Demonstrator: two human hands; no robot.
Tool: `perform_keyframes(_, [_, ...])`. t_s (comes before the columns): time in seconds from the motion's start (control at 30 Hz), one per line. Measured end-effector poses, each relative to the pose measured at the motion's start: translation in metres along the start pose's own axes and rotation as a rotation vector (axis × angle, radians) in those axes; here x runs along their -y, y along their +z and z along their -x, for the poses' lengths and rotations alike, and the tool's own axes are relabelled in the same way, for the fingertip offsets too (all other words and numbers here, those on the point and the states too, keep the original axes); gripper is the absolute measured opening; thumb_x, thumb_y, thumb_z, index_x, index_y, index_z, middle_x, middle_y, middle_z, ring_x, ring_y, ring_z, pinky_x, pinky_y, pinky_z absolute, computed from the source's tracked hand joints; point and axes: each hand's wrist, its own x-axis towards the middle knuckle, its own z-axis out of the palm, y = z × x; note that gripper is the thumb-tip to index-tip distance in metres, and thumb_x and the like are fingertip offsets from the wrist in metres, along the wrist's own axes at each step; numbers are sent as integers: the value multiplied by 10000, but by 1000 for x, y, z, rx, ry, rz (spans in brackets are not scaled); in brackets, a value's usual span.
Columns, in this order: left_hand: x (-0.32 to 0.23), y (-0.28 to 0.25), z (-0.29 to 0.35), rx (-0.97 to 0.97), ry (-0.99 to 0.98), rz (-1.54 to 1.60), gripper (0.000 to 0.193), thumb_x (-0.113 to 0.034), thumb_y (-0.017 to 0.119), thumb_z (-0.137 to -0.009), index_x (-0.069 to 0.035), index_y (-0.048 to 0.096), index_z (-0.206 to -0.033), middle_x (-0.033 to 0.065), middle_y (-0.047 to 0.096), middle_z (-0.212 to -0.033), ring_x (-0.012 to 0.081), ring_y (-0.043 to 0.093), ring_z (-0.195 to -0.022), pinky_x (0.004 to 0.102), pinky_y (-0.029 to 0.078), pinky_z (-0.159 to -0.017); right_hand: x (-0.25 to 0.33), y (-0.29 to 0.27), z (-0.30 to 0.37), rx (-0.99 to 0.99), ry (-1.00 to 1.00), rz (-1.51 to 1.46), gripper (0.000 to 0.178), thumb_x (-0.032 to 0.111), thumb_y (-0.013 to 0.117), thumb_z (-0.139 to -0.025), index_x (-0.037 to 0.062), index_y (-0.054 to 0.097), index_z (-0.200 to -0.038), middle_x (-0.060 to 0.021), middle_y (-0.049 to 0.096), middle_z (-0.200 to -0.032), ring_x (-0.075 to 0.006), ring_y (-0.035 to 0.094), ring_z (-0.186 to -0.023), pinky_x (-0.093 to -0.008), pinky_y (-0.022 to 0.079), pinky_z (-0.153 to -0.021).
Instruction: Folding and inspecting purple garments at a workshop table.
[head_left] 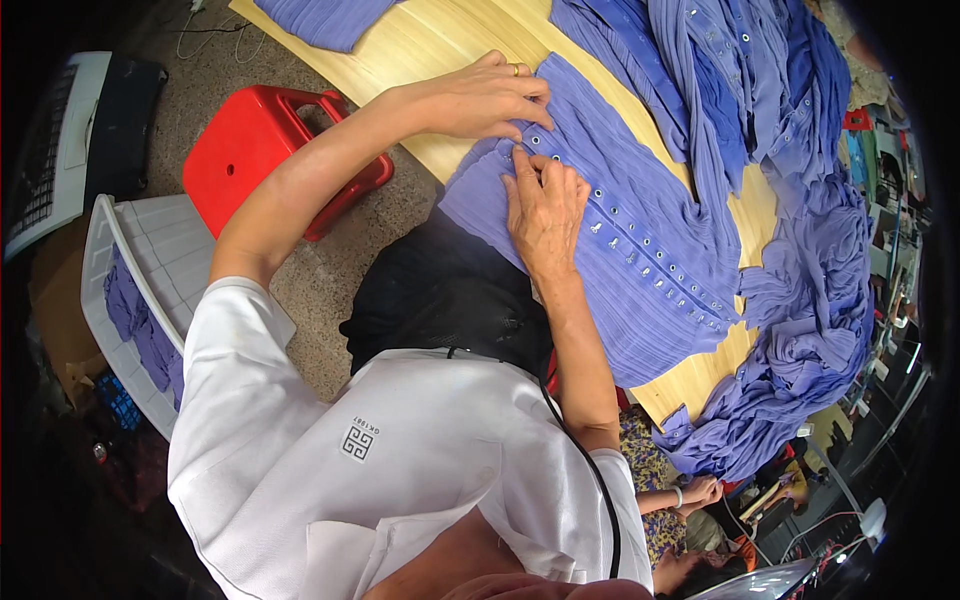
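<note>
Both grips pinch the purple pleated garment flat on the wooden table.

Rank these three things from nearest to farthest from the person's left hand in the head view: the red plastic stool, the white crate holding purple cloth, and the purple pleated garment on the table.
1. Purple pleated garment: under the left hand, touching it, on the wooden table.
2. Red plastic stool: on the floor, to the left.
3. White crate: farther left and lower, beside the person's shoulder.
</note>
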Motion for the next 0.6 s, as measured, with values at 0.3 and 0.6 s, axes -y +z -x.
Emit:
perform_keyframes(0.3, [2, -3, -5, -32, 11, 35, 357, -249, 796, -913, -157, 767, -1257, 6, 644, -1162, 212, 604, -1155, 421, 407, -1000, -6, 7, -10, -114, -108, -4, 297, 175, 842, -882, 68, 787, -1153, -41, 649, -979, -239, 607, -938, -419, 427, -866])
perform_keyframes(0.6, [-4, 26, -14, -307, 126, -338, 136, -236, 717, -954, -125, 753, -1025, 4, 620, -916, 211, 596, -1016, 421, 398, -978, -13, 12, -17, -158, -96, -57, 204, 132, 847, -852, 64, 793, -1037, -65, 661, -885, -267, 640, -872, -429, 459, -848])
